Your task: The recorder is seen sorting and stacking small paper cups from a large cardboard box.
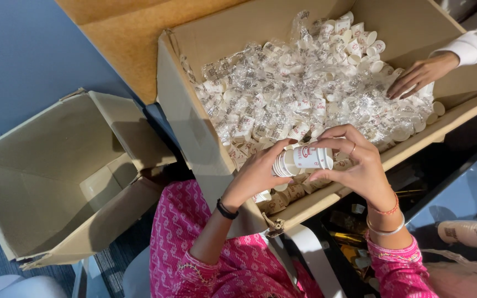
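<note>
Here, both hands gripped a short stack of small paper cups [303, 160] over the near edge of a big cardboard box [183, 105]: the left hand [258, 172] cupped its rims, the right hand [354, 163] wrapped its base. Plastic-wrapped cups [282, 94] filled that box. Another person's hand [420, 74] touched them at the far right corner. An open cardboard box [56, 176] lay on the blue-grey floor [23, 55].
</note>
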